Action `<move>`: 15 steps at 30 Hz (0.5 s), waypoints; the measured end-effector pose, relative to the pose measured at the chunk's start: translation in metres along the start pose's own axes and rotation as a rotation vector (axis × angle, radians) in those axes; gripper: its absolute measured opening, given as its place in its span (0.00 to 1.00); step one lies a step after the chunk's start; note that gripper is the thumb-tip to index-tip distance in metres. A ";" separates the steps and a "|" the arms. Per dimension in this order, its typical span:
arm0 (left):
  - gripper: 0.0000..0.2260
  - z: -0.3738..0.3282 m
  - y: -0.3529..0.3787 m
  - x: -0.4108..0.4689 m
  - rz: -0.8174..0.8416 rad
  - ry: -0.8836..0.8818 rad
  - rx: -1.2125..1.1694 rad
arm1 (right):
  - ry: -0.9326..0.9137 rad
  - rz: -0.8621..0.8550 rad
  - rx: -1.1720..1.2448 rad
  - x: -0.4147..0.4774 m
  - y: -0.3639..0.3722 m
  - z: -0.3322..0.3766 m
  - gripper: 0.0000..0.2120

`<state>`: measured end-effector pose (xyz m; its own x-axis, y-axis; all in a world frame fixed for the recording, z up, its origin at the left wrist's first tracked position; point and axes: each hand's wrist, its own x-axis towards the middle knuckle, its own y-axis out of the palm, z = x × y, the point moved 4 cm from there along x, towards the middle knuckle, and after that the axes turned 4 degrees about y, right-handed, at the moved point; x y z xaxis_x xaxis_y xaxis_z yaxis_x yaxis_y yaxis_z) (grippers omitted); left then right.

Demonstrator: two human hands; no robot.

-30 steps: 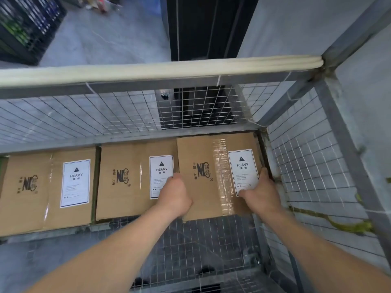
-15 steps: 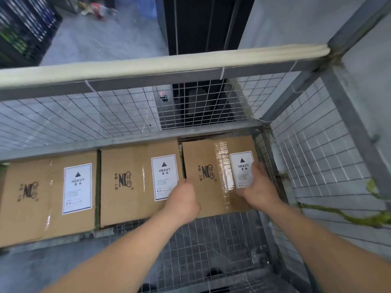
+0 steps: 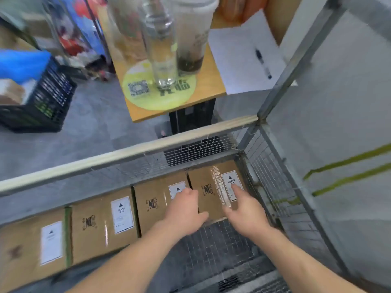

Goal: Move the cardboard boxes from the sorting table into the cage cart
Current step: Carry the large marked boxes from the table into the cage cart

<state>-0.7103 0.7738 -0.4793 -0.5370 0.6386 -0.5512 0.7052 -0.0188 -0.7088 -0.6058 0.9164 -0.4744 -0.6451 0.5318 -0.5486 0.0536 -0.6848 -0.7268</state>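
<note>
Box (image 3: 206, 193) seated in cage cart (image 3: 135, 153) corner, beneath your hands. Right hand (image 3: 243, 208) flat, fingers straight on label (image 3: 231, 183); left hand (image 3: 186, 210) curled at left edge, hold uncertain. Three boxes (image 3: 105, 216) leftward; remainder unseen.

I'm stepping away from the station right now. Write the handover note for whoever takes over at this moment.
Hands: right hand open, fingertips on the white HEAVY label of the rightmost cardboard box. Left hand lies over that box's left edge, grip unclear.
Things: that box sits flat in the right far corner of the cage cart. Three more cardboard boxes lie in a row to its left.
Done: four boxes are in the cart.
Left: lift both hands clear. The sorting table is not identifiable in view, so check it for further boxes.
</note>
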 end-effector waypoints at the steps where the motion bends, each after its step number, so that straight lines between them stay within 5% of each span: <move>1: 0.30 -0.009 -0.017 -0.013 -0.007 0.031 0.028 | -0.015 -0.020 -0.004 -0.016 -0.012 0.010 0.35; 15: 0.30 -0.161 -0.144 -0.145 -0.179 0.370 0.289 | -0.046 -0.324 -0.049 -0.183 -0.165 0.048 0.35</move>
<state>-0.6593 0.8080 -0.2264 -0.4009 0.8803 -0.2537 0.4317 -0.0627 -0.8998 -0.5332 0.9076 -0.2339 -0.6682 0.6945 -0.2669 -0.1242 -0.4578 -0.8803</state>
